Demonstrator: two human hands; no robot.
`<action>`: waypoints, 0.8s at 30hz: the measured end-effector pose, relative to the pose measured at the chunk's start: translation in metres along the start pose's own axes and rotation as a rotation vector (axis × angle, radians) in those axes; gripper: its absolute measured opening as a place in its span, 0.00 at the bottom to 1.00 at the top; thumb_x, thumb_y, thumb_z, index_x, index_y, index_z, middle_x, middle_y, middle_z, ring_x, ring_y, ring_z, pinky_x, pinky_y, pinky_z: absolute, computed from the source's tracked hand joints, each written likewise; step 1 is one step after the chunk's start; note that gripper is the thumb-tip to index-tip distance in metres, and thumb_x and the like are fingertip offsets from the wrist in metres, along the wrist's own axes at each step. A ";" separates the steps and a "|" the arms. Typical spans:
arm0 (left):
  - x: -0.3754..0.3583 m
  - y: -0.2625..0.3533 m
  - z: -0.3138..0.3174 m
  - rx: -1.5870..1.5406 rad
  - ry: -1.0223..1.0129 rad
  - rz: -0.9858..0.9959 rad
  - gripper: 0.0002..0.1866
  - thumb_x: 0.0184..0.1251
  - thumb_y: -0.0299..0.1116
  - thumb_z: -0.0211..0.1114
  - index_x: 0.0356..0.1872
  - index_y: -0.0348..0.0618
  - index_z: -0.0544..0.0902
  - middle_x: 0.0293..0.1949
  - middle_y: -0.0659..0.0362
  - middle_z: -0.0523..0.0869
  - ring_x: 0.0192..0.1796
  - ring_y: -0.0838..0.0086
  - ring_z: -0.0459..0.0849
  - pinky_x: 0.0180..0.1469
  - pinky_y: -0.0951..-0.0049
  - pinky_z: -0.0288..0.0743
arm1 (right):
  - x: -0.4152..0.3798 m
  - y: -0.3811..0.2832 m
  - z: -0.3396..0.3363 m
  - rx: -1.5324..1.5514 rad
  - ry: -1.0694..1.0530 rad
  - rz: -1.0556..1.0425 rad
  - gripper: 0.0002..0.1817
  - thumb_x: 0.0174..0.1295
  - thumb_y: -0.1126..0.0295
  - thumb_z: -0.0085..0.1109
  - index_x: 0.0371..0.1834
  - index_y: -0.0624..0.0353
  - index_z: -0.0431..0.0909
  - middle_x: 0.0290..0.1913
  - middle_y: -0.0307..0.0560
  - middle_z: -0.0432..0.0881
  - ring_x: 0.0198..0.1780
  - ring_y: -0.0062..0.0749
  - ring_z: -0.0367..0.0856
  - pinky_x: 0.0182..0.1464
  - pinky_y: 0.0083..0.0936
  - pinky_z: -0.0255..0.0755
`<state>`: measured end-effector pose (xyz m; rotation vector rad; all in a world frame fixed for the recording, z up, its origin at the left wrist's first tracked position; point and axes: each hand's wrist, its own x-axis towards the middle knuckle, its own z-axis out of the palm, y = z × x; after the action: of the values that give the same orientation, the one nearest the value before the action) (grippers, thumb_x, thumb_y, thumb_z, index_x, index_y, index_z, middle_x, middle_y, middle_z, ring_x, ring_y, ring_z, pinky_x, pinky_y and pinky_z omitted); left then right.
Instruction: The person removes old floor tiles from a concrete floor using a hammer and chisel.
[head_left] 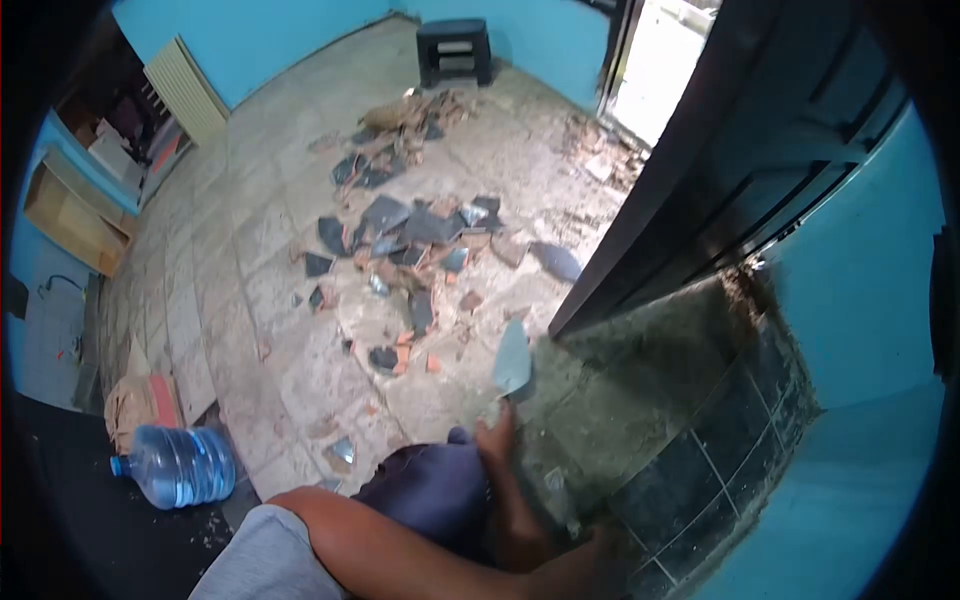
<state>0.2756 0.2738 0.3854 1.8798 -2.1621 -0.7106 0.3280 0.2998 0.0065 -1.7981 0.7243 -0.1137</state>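
My right hand is closed around the handle of a trowel, its pale blade pointing forward over the floor near the door's lower corner. My left arm crosses the bottom of the view from a grey sleeve. At its end, my left hand is in dark shadow beside my right forearm, its fingers too dim to make out. A dark-clothed knee is left of the trowel hand. Ahead lie broken dark tile pieces and reddish fragments in a loose heap.
A dark door stands open at right, with dark floor tiles along the blue wall. Left are a large water bottle and a brown bag. A black stool stands at the back.
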 end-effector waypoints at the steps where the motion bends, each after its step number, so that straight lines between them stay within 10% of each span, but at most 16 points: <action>1: -0.002 -0.006 -0.001 -0.012 -0.003 0.034 0.17 0.65 0.38 0.61 0.46 0.40 0.91 0.49 0.52 0.90 0.54 0.56 0.85 0.60 0.53 0.71 | 0.001 0.015 -0.022 -0.174 -0.011 -0.060 0.37 0.54 0.71 0.69 0.70 0.65 0.68 0.64 0.66 0.77 0.67 0.64 0.74 0.70 0.48 0.67; 11: -0.027 0.000 -0.038 0.100 -0.012 -0.062 0.16 0.65 0.38 0.60 0.44 0.41 0.90 0.48 0.52 0.89 0.53 0.57 0.84 0.55 0.57 0.71 | 0.011 0.032 -0.270 -0.736 -0.468 -0.279 0.24 0.52 0.67 0.69 0.56 0.52 0.85 0.50 0.50 0.87 0.54 0.51 0.85 0.57 0.44 0.78; 19: -0.028 -0.009 -0.038 0.069 0.017 -0.073 0.16 0.65 0.38 0.60 0.45 0.41 0.90 0.48 0.52 0.89 0.53 0.57 0.84 0.55 0.57 0.71 | 0.116 -0.021 -0.198 -1.140 -0.868 -0.518 0.20 0.57 0.73 0.58 0.51 0.43 0.88 0.44 0.50 0.87 0.48 0.51 0.86 0.53 0.47 0.79; 24: -0.038 -0.019 -0.035 0.066 0.044 -0.131 0.16 0.66 0.38 0.60 0.45 0.41 0.90 0.48 0.52 0.89 0.52 0.57 0.84 0.54 0.57 0.71 | 0.156 -0.066 -0.158 -0.552 -0.363 -0.489 0.20 0.61 0.68 0.64 0.58 0.54 0.85 0.50 0.59 0.86 0.53 0.58 0.84 0.60 0.44 0.76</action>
<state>0.3144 0.3012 0.4128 2.0665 -2.0750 -0.6211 0.4144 0.0981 0.0794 -2.4123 0.0362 0.1007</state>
